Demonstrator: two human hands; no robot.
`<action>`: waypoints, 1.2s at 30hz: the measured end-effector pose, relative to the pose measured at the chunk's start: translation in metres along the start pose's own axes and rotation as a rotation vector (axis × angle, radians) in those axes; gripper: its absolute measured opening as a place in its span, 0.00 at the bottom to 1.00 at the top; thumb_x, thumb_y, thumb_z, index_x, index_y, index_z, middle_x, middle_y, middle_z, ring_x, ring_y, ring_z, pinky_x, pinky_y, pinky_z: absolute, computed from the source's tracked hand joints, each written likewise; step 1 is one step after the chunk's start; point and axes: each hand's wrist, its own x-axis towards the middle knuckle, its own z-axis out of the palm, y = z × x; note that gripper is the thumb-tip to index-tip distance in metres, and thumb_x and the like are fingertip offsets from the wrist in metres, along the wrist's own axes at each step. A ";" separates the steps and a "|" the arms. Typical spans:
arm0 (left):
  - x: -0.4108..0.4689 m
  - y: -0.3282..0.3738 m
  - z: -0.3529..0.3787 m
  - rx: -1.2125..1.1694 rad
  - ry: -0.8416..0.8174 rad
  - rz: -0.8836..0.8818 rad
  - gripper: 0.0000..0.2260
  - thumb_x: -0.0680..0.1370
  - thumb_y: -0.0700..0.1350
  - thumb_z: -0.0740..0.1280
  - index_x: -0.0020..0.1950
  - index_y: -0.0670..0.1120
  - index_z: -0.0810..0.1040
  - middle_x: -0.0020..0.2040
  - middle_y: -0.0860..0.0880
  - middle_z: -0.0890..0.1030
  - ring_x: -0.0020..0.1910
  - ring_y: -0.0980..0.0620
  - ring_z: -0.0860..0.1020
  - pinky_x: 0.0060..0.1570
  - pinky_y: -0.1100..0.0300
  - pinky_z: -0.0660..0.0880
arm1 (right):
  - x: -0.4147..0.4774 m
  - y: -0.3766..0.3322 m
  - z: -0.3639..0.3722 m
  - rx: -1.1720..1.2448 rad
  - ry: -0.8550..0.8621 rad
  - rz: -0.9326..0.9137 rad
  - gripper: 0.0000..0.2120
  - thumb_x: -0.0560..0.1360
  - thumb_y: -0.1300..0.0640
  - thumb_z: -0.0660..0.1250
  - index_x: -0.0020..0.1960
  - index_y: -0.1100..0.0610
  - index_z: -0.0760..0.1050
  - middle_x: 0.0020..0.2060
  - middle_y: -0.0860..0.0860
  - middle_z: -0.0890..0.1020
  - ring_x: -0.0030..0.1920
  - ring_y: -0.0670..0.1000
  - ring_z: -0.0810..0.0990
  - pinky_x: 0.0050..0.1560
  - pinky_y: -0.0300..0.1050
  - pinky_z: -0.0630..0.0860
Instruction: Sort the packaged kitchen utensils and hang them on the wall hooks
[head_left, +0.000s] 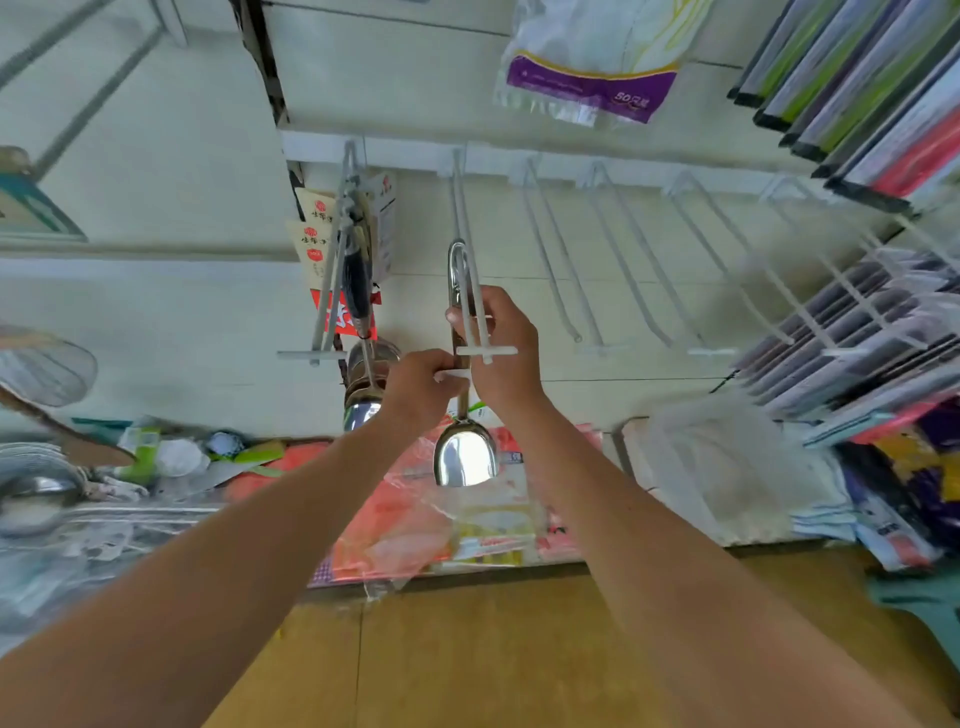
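A shiny steel scoop (465, 457) with a long handle and a loop at its top hangs upright in front of a white wall hook (470, 249). My right hand (506, 348) pinches the scoop's handle beside the hook's front crossbar. My left hand (423, 387) grips the lower part of the handle just under that crossbar. On the hook to the left (332, 270) hang packaged utensils with black handles (357, 280) and steel ladle bowls (371, 374).
Several bare white hooks (623, 260) stick out of the wall to the right. Flat packaged goods (857, 104) fill the upper right and right side. Below lies a shelf with plastic-wrapped items (415, 519), steel bowls (36, 499) at left, and a wooden front (519, 649).
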 end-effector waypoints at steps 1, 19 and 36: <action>-0.012 0.002 0.000 0.021 0.010 0.017 0.03 0.75 0.39 0.69 0.42 0.42 0.81 0.39 0.46 0.79 0.41 0.49 0.74 0.36 0.71 0.66 | -0.011 -0.004 -0.004 -0.004 0.000 0.004 0.08 0.77 0.64 0.65 0.55 0.59 0.78 0.42 0.46 0.81 0.38 0.37 0.77 0.42 0.33 0.72; -0.204 -0.045 -0.071 -0.015 -0.067 0.084 0.02 0.75 0.40 0.69 0.42 0.44 0.79 0.34 0.54 0.75 0.35 0.55 0.72 0.32 0.69 0.62 | -0.195 -0.098 0.023 -0.030 -0.094 0.049 0.06 0.77 0.59 0.69 0.54 0.55 0.77 0.41 0.39 0.79 0.41 0.35 0.77 0.43 0.26 0.70; -0.414 -0.263 -0.445 -0.093 0.443 -0.309 0.05 0.73 0.42 0.72 0.40 0.42 0.79 0.35 0.47 0.78 0.33 0.53 0.72 0.29 0.68 0.64 | -0.354 -0.345 0.392 0.062 -0.617 -0.304 0.08 0.77 0.57 0.69 0.55 0.57 0.78 0.42 0.42 0.80 0.42 0.37 0.78 0.45 0.29 0.72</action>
